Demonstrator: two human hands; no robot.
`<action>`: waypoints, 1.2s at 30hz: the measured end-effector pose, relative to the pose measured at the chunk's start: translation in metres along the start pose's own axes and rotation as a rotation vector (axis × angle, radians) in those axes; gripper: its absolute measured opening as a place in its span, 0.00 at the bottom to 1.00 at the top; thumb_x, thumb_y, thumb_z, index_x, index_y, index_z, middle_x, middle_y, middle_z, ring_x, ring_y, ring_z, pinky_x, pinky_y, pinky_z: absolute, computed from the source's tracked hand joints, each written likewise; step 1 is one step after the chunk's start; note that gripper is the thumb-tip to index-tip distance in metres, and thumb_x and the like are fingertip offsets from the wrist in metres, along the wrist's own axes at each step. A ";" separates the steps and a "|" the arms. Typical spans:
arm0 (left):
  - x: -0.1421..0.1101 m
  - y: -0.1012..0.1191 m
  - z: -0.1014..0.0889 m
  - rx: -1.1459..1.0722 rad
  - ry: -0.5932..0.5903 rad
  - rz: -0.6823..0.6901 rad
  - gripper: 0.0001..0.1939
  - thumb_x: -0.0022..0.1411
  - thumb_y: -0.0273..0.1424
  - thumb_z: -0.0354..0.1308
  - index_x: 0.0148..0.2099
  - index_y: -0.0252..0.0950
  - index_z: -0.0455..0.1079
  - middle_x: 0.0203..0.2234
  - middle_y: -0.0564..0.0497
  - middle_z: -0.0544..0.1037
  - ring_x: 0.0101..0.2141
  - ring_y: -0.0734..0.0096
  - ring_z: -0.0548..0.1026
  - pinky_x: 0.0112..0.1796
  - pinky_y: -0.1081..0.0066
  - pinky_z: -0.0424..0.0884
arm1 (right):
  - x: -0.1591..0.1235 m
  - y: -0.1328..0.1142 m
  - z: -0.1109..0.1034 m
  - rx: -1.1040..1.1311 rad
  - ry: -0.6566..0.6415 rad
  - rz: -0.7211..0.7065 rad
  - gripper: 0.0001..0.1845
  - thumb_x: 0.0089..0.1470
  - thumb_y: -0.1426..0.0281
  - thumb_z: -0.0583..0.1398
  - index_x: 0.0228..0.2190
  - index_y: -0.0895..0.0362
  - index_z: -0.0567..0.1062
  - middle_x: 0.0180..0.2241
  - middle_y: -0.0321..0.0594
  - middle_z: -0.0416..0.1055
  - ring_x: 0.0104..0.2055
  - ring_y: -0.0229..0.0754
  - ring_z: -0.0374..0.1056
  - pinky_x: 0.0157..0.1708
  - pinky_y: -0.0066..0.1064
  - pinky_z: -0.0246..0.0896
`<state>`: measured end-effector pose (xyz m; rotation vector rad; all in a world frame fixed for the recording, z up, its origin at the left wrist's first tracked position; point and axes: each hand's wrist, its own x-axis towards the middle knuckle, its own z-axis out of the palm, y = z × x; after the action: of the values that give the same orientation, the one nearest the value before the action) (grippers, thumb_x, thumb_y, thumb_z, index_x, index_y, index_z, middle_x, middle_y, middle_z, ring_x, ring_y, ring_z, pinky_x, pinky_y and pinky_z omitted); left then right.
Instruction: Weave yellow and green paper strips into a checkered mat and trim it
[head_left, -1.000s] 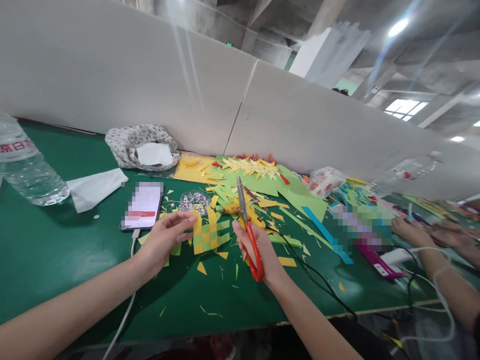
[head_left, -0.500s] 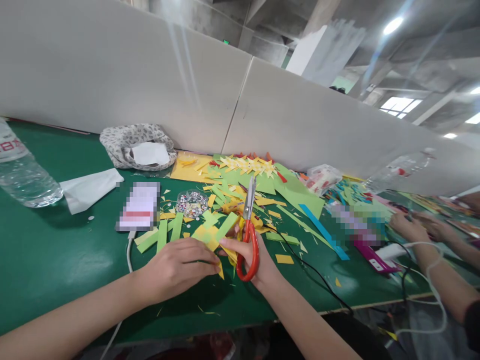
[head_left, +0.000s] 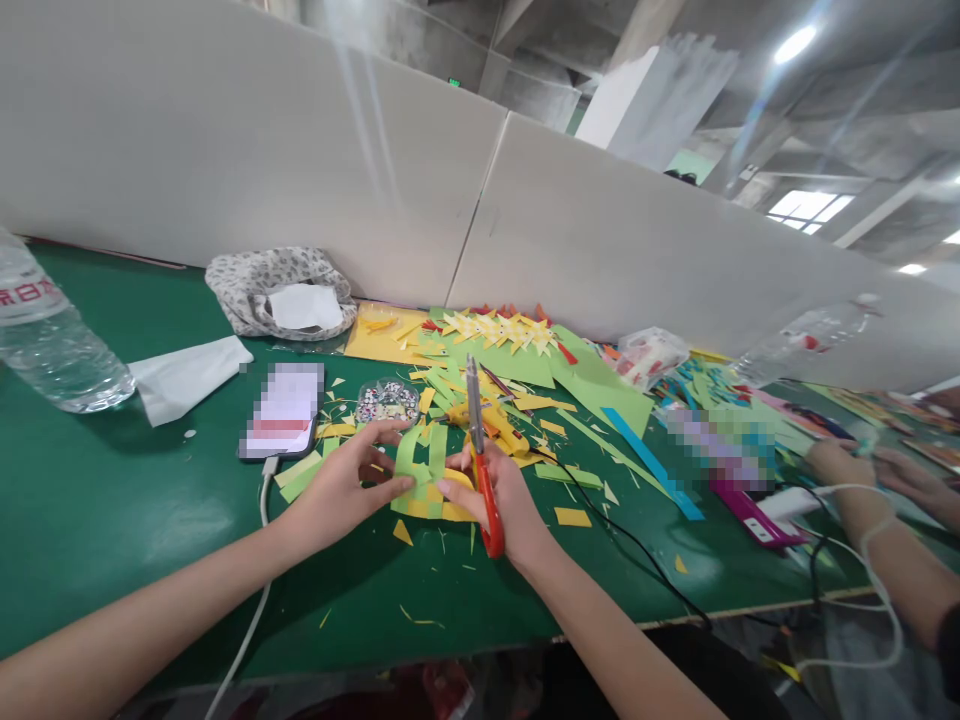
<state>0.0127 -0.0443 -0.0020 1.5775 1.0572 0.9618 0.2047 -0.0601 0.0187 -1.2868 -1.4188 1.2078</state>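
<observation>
My left hand (head_left: 341,488) pinches the left edge of a woven piece of green and yellow paper strips (head_left: 424,478), held just above the green table (head_left: 112,500). My right hand (head_left: 501,500) grips red-handled scissors (head_left: 480,465) with the blades pointing up and away, closed. The fingertips of that hand also touch the woven piece's right edge. Loose green strips (head_left: 300,474) lie under my left hand.
A phone (head_left: 283,410) on a white cable, a dish of googly eyes (head_left: 387,401), a water bottle (head_left: 52,335), a white tissue (head_left: 187,375) and a patterned pouch (head_left: 281,290) lie to the left and behind. Paper scraps (head_left: 517,370) are piled ahead. Another person's hands (head_left: 862,465) work at right.
The woven piece has been turned and lifted, its green strips now pointing up. My left hand shifted from covering it to pinching its left edge. The scissors swung more upright.
</observation>
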 end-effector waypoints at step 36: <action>0.012 0.001 -0.023 -0.243 0.441 -0.092 0.21 0.58 0.47 0.48 0.22 0.37 0.60 0.37 0.47 0.75 0.45 0.58 0.70 0.44 0.61 0.64 | -0.001 0.004 0.005 0.052 -0.006 0.070 0.20 0.33 0.67 0.66 0.25 0.54 0.59 0.28 0.33 0.64 0.35 0.42 0.65 0.35 0.33 0.60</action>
<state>-0.0049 -0.0263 0.0046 1.1335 1.2448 1.3569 0.2011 -0.0618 0.0137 -1.3076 -1.3475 1.2881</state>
